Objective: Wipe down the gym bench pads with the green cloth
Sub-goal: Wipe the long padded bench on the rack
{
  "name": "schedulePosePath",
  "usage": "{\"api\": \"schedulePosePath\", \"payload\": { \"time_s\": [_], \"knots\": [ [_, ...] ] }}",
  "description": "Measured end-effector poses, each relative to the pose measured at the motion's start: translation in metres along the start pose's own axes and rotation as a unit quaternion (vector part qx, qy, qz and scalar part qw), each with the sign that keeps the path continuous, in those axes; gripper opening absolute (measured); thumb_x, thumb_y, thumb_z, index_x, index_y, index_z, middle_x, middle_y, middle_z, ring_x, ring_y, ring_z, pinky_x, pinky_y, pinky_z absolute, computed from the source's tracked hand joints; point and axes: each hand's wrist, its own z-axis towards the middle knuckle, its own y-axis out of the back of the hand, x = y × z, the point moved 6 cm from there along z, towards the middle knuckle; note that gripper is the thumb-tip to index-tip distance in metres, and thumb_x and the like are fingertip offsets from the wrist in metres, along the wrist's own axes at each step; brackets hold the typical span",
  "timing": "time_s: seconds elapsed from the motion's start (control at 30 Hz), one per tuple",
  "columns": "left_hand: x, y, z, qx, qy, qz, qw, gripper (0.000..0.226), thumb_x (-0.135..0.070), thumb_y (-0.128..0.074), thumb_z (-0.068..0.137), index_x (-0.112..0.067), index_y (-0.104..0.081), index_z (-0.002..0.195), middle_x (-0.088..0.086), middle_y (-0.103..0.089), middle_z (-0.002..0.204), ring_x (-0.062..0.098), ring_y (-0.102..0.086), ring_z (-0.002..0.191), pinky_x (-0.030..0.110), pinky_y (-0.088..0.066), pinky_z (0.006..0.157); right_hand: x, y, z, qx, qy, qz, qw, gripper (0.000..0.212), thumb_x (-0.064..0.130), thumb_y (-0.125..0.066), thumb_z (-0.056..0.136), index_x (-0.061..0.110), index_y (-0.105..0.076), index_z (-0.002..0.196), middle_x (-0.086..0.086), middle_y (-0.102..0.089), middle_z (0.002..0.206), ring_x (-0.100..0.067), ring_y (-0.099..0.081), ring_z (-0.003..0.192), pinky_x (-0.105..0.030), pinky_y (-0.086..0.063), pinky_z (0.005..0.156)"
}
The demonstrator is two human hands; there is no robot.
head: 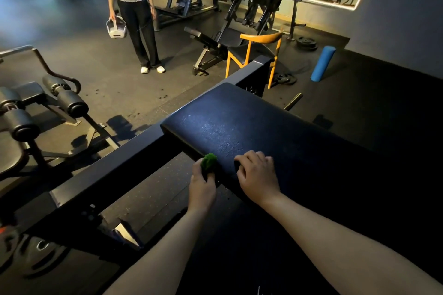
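A wide black bench pad (242, 124) lies in front of me on a dark steel frame (115, 163). My left hand (201, 184) grips a bunched green cloth (209, 161) and holds it against the pad's near left edge. Only the cloth's top shows above the fingers. My right hand (257, 175) rests on top of the pad just to the right, its fingers curled over the same edge and holding nothing.
A person in a blue shirt (134, 14) stands at the back holding a white headset (116, 29). A roller-pad machine (48, 103) stands at the left. An orange chair (254, 55), an incline bench (208, 48), a blue foam roller (322, 63) and weight plates (306, 43) lie beyond.
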Motion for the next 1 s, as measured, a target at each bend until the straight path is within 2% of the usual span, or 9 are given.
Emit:
{"api": "schedulePosePath", "payload": {
  "time_s": [0.17, 0.3, 0.4, 0.5, 0.6, 0.67, 0.77, 0.87, 1.0],
  "knots": [
    [0.0, -0.016, -0.029, 0.045, -0.048, 0.044, 0.997, 0.052, -0.003, -0.049, 0.084, -0.042, -0.051, 0.118, 0.006, -0.068, 0.099, 0.023, -0.066, 0.09, 0.039, -0.053, 0.085, 0.002, 0.004, 0.0, -0.007, -0.002, 0.03, 1.0, 0.016, 0.019, -0.055, 0.08, 0.023, -0.066, 0.091, 0.004, -0.06, 0.09, -0.024, -0.055, 0.085, -0.037, -0.042, 0.071],
    [0.003, -0.031, -0.055, 0.108, -0.082, 0.066, 0.989, 0.053, -0.015, -0.045, 0.078, -0.046, -0.05, 0.121, 0.005, -0.067, 0.095, 0.019, -0.065, 0.085, 0.043, -0.055, 0.081, -0.003, 0.01, -0.009, 0.002, 0.024, 0.036, 0.999, 0.017, 0.012, -0.06, 0.08, 0.022, -0.066, 0.093, 0.005, -0.06, 0.093, -0.022, -0.055, 0.089, -0.035, -0.039, 0.074],
    [-0.001, -0.026, -0.055, 0.123, -0.106, 0.086, 0.983, 0.052, -0.009, -0.05, 0.083, -0.042, -0.053, 0.122, -0.001, -0.071, 0.095, 0.014, -0.065, 0.083, 0.033, -0.054, 0.079, -0.003, 0.013, -0.014, 0.003, 0.028, 0.047, 0.998, 0.018, 0.013, -0.057, 0.081, 0.021, -0.066, 0.095, 0.002, -0.058, 0.093, -0.024, -0.055, 0.089, -0.036, -0.042, 0.075],
    [-0.001, -0.008, -0.042, 0.065, -0.102, 0.107, 0.987, 0.052, -0.005, -0.054, 0.088, -0.036, -0.055, 0.13, 0.004, -0.074, 0.096, 0.023, -0.068, 0.087, 0.032, -0.052, 0.079, -0.005, 0.013, -0.017, 0.003, 0.015, 0.053, 0.998, 0.017, 0.013, -0.061, 0.08, 0.019, -0.067, 0.095, -0.002, -0.053, 0.091, -0.025, -0.053, 0.087, -0.038, -0.045, 0.075],
    [0.005, 0.008, -0.026, -0.045, -0.024, 0.078, 0.996, 0.043, -0.013, -0.055, 0.097, -0.03, -0.052, 0.136, 0.01, -0.073, 0.104, 0.028, -0.066, 0.093, 0.03, -0.043, 0.078, -0.007, 0.013, -0.018, 0.008, 0.017, 0.063, 0.998, 0.019, 0.015, -0.056, 0.081, 0.019, -0.067, 0.096, -0.002, -0.053, 0.089, -0.025, -0.053, 0.086, -0.039, -0.048, 0.075],
    [0.004, 0.0, -0.022, -0.047, 0.007, 0.062, 0.997, 0.041, -0.018, -0.054, 0.099, -0.032, -0.05, 0.138, 0.009, -0.072, 0.104, 0.025, -0.065, 0.093, 0.029, -0.04, 0.078, -0.007, 0.015, -0.019, 0.007, 0.018, 0.079, 0.997, 0.021, 0.017, -0.052, 0.08, 0.02, -0.067, 0.096, -0.002, -0.054, 0.088, -0.025, -0.053, 0.085, -0.04, -0.049, 0.075],
    [0.001, -0.017, -0.028, -0.049, 0.022, 0.041, 0.998, 0.038, -0.017, -0.053, 0.099, -0.03, -0.049, 0.135, 0.011, -0.072, 0.103, 0.034, -0.066, 0.095, 0.032, -0.042, 0.079, -0.009, 0.017, -0.018, 0.011, 0.009, 0.094, 0.995, 0.021, 0.017, -0.053, 0.08, 0.02, -0.067, 0.095, -0.001, -0.055, 0.087, -0.025, -0.053, 0.085, -0.038, -0.049, 0.074],
    [-0.001, -0.028, -0.046, -0.054, 0.008, 0.045, 0.997, 0.037, -0.008, -0.052, 0.097, -0.026, -0.052, 0.129, 0.008, -0.069, 0.098, 0.036, -0.066, 0.092, 0.031, -0.04, 0.075, -0.01, 0.019, -0.019, 0.022, -0.001, 0.111, 0.994, 0.023, 0.019, -0.05, 0.08, 0.02, -0.067, 0.094, -0.002, -0.056, 0.088, -0.025, -0.054, 0.088, -0.038, -0.048, 0.074],
    [-0.008, -0.042, -0.069, -0.042, -0.041, 0.083, 0.995, 0.041, -0.002, -0.051, 0.094, -0.024, -0.056, 0.128, 0.012, -0.069, 0.111, 0.032, -0.065, 0.099, 0.028, -0.04, 0.078, -0.012, 0.019, -0.017, 0.052, 0.007, 0.119, 0.992, 0.02, 0.017, -0.053, 0.086, 0.019, -0.067, 0.1, -0.001, -0.057, 0.094, -0.022, -0.052, 0.095, -0.035, -0.045, 0.079]
  ]
}}
